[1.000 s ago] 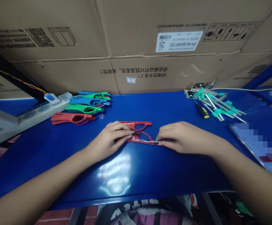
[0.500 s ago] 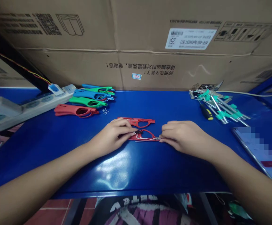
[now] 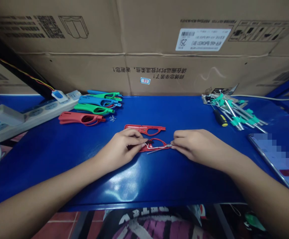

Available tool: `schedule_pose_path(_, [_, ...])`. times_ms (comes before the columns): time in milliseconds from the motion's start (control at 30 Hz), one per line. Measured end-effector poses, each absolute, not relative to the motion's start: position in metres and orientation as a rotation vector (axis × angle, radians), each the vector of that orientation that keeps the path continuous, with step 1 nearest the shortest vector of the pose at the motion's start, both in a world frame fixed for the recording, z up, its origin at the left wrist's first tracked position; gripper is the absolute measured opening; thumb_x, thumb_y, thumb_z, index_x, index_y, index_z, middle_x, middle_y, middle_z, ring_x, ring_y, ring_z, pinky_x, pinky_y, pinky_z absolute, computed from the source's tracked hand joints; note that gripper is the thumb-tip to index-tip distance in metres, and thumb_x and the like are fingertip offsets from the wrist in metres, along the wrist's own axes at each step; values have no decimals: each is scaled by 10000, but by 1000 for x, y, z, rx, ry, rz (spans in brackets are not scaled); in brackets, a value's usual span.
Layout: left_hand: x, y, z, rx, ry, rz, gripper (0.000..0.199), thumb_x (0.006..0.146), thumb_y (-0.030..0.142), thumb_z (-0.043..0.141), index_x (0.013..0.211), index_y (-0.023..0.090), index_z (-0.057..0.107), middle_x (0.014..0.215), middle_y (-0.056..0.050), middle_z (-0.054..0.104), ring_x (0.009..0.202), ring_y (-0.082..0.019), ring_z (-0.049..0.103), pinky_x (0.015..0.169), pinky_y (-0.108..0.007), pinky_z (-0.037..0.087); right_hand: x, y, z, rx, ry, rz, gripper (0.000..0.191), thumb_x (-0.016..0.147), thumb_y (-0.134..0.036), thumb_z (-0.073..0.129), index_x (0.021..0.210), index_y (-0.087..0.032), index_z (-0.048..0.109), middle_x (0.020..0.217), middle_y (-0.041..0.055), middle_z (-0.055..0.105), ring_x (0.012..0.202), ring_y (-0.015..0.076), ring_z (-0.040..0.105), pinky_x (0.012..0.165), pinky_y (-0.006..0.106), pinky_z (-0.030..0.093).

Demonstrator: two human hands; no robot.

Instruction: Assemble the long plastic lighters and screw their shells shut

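Observation:
In the head view, a red lighter casing half with a looped trigger guard lies between my hands on the blue table. My left hand is closed in a pinch on a small black part at the casing's handle side. From this part a white wire runs along the casing to its narrow end. There my right hand pinches a small silver piece, mostly hidden by the fingers. A thin grey strip sticks out below the casing. Just behind lies a second red casing half.
Red, green and blue lighter bodies lie at back left, with small screws beside them and a power strip further left. Back right are metal tubes with green clips, a screwdriver and a phone. A cardboard box stands behind.
Both hands and the lower casing half have shifted slightly right. The grey strip now slants further out from the casing. My fingers keep their pinches.

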State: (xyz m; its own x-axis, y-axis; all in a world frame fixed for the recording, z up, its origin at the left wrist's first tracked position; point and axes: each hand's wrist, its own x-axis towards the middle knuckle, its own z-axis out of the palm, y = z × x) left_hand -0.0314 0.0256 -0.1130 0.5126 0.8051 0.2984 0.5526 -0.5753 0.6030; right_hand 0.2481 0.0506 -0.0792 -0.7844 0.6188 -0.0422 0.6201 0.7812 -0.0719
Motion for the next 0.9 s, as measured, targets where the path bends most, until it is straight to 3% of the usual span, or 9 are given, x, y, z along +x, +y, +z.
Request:
schedule_pose_path(300, [-31,22,-102,2459,1034,694,199,964,168,591,1034,169,778,954,-64,701,875,-165,650,803,-308,530,250,51,-78,1052,2940,-121,200,982,-246,547,890,-210,721,870,14,667,725,147,618,557,292,282])
schedule_pose_path(433, [-31,20,-103,2619,1073,621,223,991,219,561,1034,182,777,977,-77,707,901,-201,651,795,-350,510,251,52,-78,1058,2950,-118,194,978,-247,554,894,-212,725,876,14,677,730,148,623,558,285,290])
schedule_pose_path(900, [-23,-2,-92,2816,1266,225,352,1025,293,476,1303,156,645,1135,-123,655,1020,-266,609,862,-430,525,250,53,-75,1088,2929,-92,173,962,-257,592,870,-214,733,892,13,697,741,149,640,554,273,280])
